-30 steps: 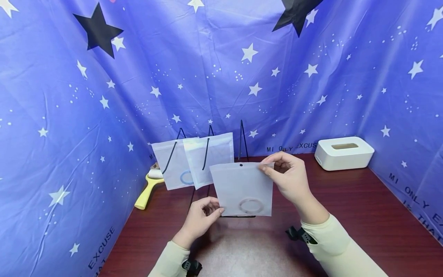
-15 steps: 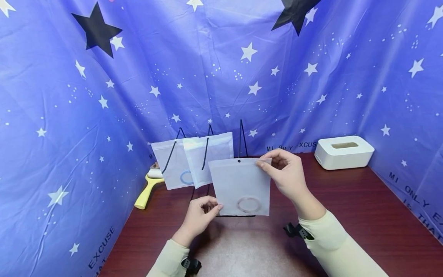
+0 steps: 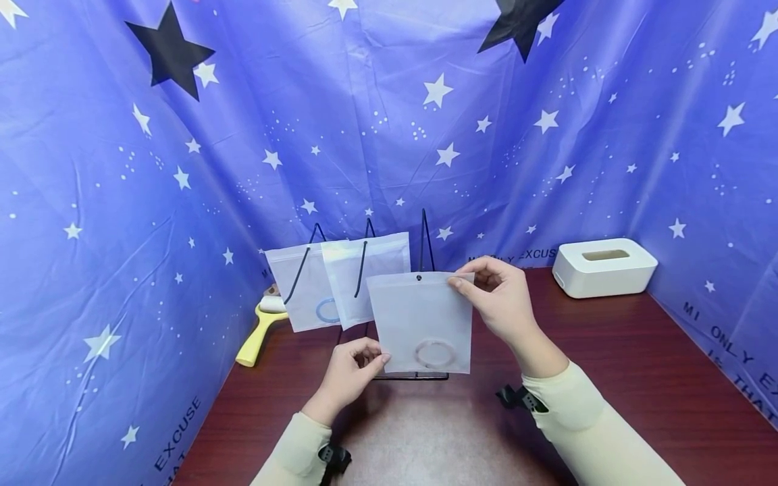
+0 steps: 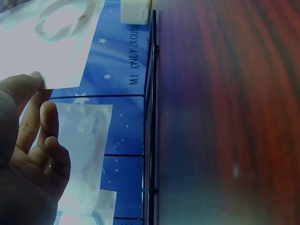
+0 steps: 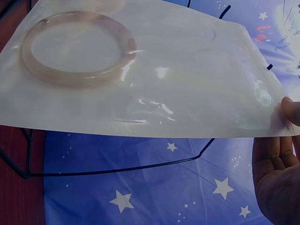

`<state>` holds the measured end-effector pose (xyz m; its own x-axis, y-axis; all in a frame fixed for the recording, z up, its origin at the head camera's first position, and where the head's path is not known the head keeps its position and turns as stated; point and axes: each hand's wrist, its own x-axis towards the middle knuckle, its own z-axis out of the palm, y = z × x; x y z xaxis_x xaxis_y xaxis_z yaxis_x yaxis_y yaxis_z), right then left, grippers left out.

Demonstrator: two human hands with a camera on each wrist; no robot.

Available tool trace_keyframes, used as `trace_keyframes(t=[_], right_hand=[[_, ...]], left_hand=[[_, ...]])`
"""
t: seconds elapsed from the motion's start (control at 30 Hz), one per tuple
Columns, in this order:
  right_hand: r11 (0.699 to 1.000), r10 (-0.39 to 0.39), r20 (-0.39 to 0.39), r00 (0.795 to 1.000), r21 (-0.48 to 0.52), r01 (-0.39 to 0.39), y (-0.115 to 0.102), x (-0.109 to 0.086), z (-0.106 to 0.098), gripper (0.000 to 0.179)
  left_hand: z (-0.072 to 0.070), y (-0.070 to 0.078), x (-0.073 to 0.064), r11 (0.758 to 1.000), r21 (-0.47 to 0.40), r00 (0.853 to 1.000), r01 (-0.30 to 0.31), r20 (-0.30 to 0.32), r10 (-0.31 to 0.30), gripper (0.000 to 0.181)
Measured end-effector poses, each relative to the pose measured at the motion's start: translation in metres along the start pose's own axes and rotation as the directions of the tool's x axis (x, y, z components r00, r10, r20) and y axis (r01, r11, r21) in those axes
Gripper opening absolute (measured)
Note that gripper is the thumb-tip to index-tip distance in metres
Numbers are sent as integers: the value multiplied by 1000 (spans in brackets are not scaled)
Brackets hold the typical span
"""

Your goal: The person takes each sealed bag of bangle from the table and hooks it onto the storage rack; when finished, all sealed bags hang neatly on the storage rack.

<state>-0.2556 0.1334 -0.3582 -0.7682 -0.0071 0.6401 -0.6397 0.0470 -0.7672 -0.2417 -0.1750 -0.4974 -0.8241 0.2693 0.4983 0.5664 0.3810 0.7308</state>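
A translucent white zip bag (image 3: 413, 310) is held up in front of a black wire rack (image 3: 422, 243). My left hand (image 3: 346, 374) pinches its lower left corner. The upper right corner is pinched between thumb and fingers of my right hand (image 3: 501, 300). A pale pinkish bangle (image 5: 79, 78) shows through the bag near its bottom. At the bag's top edge the hang hole lines up with a dark hook end; whether the hook passes through I cannot tell. Two similar bags, one with a blue ring (image 3: 317, 312) inside, hang on the hooks to the left.
A yellow-handled lint roller (image 3: 258, 337) lies at the table's left edge, partly behind the left bag. A white tissue box (image 3: 602, 280) stands at the back right. Starry blue cloth (image 3: 377, 135) encloses the dark red table (image 3: 638, 391) on three sides.
Both hands have raised the bag a little and shifted it slightly left, closer to the rack's right hook. Their pinch on its corners stays the same.
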Motion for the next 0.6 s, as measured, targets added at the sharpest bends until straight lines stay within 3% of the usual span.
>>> trace_keyframes(t=[0.23, 0.47, 0.6], right_hand=[[1000, 13, -5, 1000, -6, -13, 9, 7, 1, 10], [999, 18, -26, 1000, -26, -19, 17, 13, 2, 13], [999, 36, -38, 999, -32, -37, 21, 19, 2, 14]], left_hand=[[0, -6, 8, 1000, 12, 1000, 11, -2, -11, 7], [3, -14, 20, 999, 25, 999, -31, -26, 32, 7], [4, -15, 26, 999, 34, 999, -5, -34, 6, 8]])
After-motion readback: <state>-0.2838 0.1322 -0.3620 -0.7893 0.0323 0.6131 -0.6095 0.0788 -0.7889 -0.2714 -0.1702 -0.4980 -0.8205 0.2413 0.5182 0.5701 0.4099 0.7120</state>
